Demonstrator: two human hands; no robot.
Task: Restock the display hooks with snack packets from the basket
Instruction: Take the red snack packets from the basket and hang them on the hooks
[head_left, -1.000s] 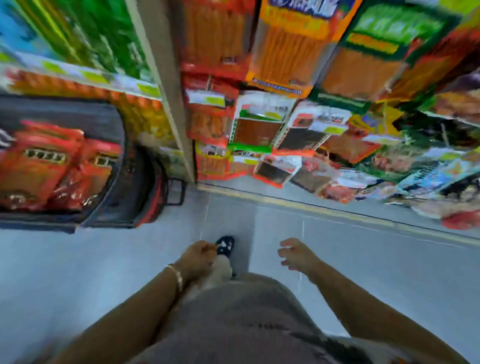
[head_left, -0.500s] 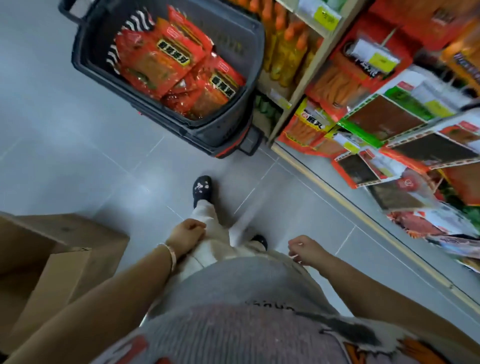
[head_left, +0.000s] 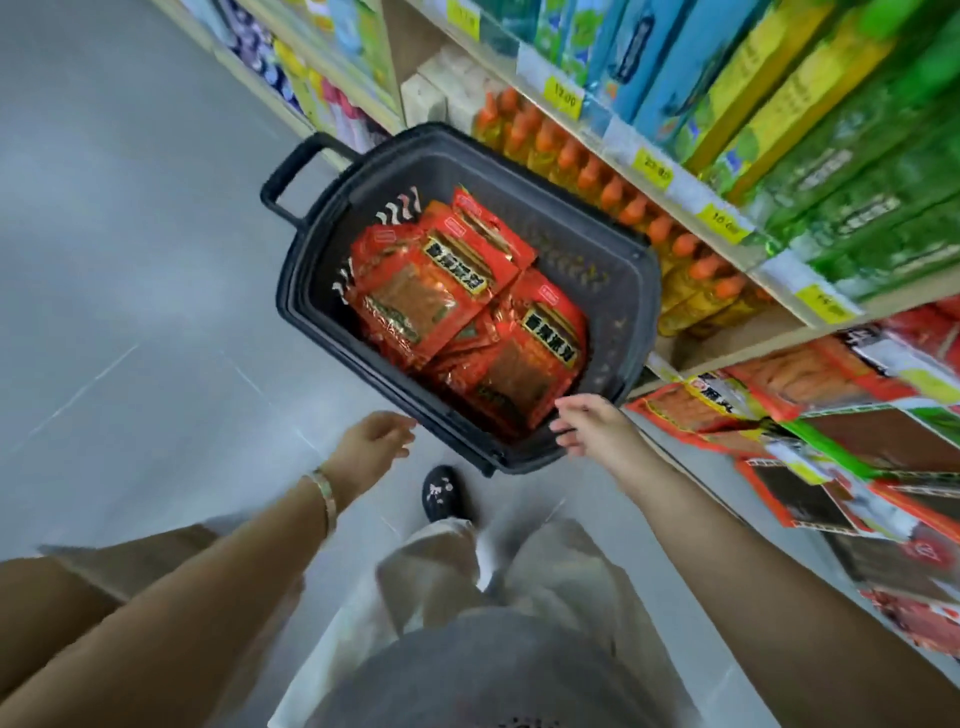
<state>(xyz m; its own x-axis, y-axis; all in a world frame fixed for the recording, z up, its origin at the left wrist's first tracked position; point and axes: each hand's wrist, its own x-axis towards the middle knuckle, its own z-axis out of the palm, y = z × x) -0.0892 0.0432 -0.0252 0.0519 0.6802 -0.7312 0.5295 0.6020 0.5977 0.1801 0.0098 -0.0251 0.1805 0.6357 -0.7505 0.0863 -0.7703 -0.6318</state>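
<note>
Hands have lifted toward the basket (head_left: 638, 291) at twelve o'clock on the grey tiled floor (head_left: 130, 312); left hand (head_left: 373, 448) and right hand (head_left: 593, 423), grip released, empty. Red snack packets (head_left: 467, 312) lie inside; shelves (head_left: 691, 210) at two o'clock.

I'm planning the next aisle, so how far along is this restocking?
Done: hung packets show at the right, but which are new cannot be told. In hand: nothing; the left hand and right hand are both empty, reaching toward the basket. Left: a pile of red packets lies in the basket, so much is left to hang.
</note>
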